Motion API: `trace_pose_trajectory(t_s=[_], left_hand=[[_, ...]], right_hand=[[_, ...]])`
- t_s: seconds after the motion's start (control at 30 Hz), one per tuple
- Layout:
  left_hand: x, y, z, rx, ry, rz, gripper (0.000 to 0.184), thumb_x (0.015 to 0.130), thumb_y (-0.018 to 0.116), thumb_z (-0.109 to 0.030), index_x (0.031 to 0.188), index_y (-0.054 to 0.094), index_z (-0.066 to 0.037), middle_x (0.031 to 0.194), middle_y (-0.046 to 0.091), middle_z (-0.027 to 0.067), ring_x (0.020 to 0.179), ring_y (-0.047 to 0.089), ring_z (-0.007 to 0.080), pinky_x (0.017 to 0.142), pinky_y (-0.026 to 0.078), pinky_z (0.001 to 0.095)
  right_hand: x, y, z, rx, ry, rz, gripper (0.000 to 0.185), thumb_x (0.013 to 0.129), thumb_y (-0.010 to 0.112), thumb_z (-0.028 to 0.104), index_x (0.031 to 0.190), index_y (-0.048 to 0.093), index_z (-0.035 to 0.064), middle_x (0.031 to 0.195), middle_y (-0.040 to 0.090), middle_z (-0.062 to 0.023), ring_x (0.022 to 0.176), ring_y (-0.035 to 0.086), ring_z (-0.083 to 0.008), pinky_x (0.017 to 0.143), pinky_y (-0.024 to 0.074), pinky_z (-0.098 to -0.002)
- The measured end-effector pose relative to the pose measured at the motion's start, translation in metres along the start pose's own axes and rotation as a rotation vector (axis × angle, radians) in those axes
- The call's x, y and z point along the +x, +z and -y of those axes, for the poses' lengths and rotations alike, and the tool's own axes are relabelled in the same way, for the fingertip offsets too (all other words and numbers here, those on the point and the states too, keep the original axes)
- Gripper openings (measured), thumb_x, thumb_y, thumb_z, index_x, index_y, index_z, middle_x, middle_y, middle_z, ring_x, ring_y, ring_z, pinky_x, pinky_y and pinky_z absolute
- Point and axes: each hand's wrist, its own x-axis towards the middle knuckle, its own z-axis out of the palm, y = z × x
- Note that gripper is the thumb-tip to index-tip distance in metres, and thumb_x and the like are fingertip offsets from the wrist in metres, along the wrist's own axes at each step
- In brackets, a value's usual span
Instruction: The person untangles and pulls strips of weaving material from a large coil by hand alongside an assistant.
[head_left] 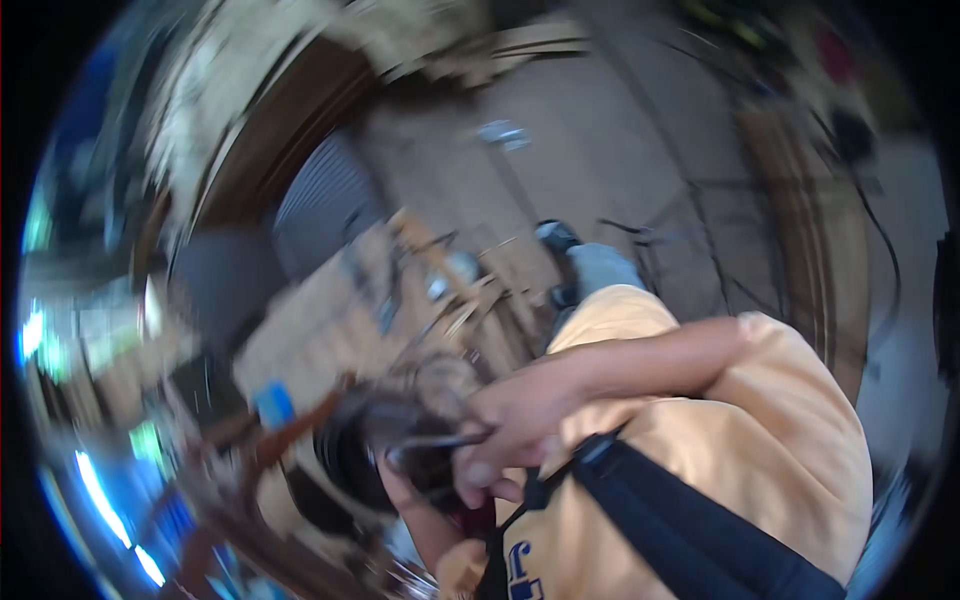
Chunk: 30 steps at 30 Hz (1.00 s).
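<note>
Pale wooden tabletop [300, 335] farther off, dark rounded piece [340, 440] on the person's side of its near edge, right hand [515, 420] with a slim metal rod [440, 441] set toward that piece.

Blurred, the dark piece lies left of the right hand, near its knuckles; whether it touches the tabletop's edge I cannot tell. The left forearm [425, 520] runs up close to it, so both hands seem about equally near, though the left hand is lost against it and its grip cannot be made out. The right grip looks narrow, fingers curled round the rod, whose long axis runs leftward to the piece.
</note>
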Motion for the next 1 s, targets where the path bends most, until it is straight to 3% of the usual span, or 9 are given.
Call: trace_pose_trajectory(t_s=[0.13, 0.2, 0.4, 0.5, 0.57, 0.67, 0.77, 0.83, 1.0], left_hand=[[-0.012, -0.01, 0.028, 0.084, 0.145, -0.005, 0.049, 0.086, 0.044, -0.023, 0.126, 0.046, 0.006, 0.128, 0.049, 0.0237, 0.123, 0.042, 0.0346, 0.104, 0.03, 0.037], [-0.057, -0.01, -0.05, 0.161, -0.118, -0.145, 0.05, 0.087, 0.047, -0.02, 0.13, 0.042, 0.005, 0.134, 0.043, 0.0249, 0.128, 0.037, 0.0351, 0.106, 0.028, 0.0354], [-0.071, 0.0, -0.034, -0.083, -0.127, -0.191, 0.048, 0.087, 0.05, -0.019, 0.126, 0.044, 0.009, 0.129, 0.046, 0.0261, 0.125, 0.041, 0.0345, 0.104, 0.032, 0.0356], [-0.033, 0.014, 0.042, 0.352, 0.606, -0.077, 0.032, 0.083, 0.044, -0.008, 0.109, 0.054, 0.008, 0.108, 0.058, 0.0237, 0.104, 0.055, 0.0331, 0.091, 0.044, 0.0368], [-0.026, 0.025, 0.044, 0.676, 0.745, -0.242, 0.025, 0.082, 0.04, -0.004, 0.1, 0.055, 0.005, 0.088, 0.063, 0.019, 0.083, 0.062, 0.0309, 0.077, 0.05, 0.0379], [-0.048, 0.011, 0.013, 0.833, 0.317, -0.044, 0.031, 0.087, 0.036, -0.009, 0.111, 0.054, -0.001, 0.1, 0.062, 0.0188, 0.094, 0.061, 0.0257, 0.082, 0.048, 0.0352], [-0.035, 0.016, 0.025, 1.428, 0.462, -0.046, 0.031, 0.085, 0.038, -0.009, 0.111, 0.053, -0.004, 0.095, 0.063, 0.0123, 0.088, 0.062, 0.0184, 0.077, 0.048, 0.0315], [-0.027, 0.018, 0.049, 1.618, 0.84, -0.327, 0.03, 0.083, 0.04, -0.007, 0.109, 0.054, -0.005, 0.092, 0.063, 0.0098, 0.087, 0.061, 0.0182, 0.077, 0.048, 0.0306], [-0.017, 0.036, 0.047, 1.071, 0.678, -0.261, 0.022, 0.08, 0.046, -0.002, 0.095, 0.061, -0.005, 0.096, 0.063, 0.0133, 0.09, 0.06, 0.0256, 0.078, 0.048, 0.0349]], right_hand=[[0.001, 0.037, 0.065, 0.094, 0.26, 0.191, 0.035, 0.09, 0.056, 0.019, 0.116, 0.057, -0.0038, 0.101, 0.065, -0.0102, 0.069, 0.058, -0.0072, 0.062, 0.0468, -0.0191], [0.013, 0.053, 0.067, 0.038, 0.129, 0.238, 0.032, 0.089, 0.056, 0.016, 0.113, 0.057, -0.0049, 0.1, 0.064, -0.0121, 0.071, 0.058, -0.0097, 0.063, 0.0479, -0.0206], [0.058, 0.106, 0.036, -0.117, -0.459, 0.21, 0.025, 0.086, 0.055, 0.007, 0.105, 0.058, -0.0082, 0.099, 0.061, -0.0177, 0.076, 0.06, -0.0172, 0.067, 0.0513, -0.025], [0.068, 0.11, 0.025, -0.15, -0.521, 0.11, 0.021, 0.084, 0.055, 0.002, 0.101, 0.058, -0.0099, 0.099, 0.06, -0.0206, 0.078, 0.061, -0.021, 0.069, 0.0531, -0.0273], [0.058, 0.087, 0.014, -0.195, -0.377, -0.03, 0.018, 0.087, 0.051, 0.004, 0.098, 0.059, -0.0083, 0.095, 0.061, -0.0165, 0.076, 0.06, -0.0187, 0.069, 0.0517, -0.0274], [0.094, 0.061, 0.033, -0.565, 0.143, -0.278, 0.018, 0.093, 0.044, 0.009, 0.096, 0.058, -0.0028, 0.089, 0.063, -0.0063, 0.066, 0.057, -0.0117, 0.061, 0.046, -0.0228], [0.137, -0.023, -0.055, -0.365, 0.474, -0.567, 0.023, 0.09, 0.047, 0.008, 0.108, 0.054, -0.0033, 0.09, 0.065, -0.0089, 0.061, 0.058, -0.0114, 0.051, 0.0445, -0.0237], [0.162, -0.053, -0.097, -0.416, 0.57, -0.549, 0.025, 0.088, 0.046, 0.006, 0.111, 0.053, -0.0025, 0.086, 0.066, -0.0086, 0.061, 0.059, -0.0119, 0.05, 0.0451, -0.0234], [0.195, -0.074, -0.134, -0.455, 0.623, -0.433, 0.017, 0.084, 0.05, 0.005, 0.097, 0.058, -0.0029, 0.076, 0.064, -0.0107, 0.061, 0.059, -0.0133, 0.049, 0.0468, -0.0223]])
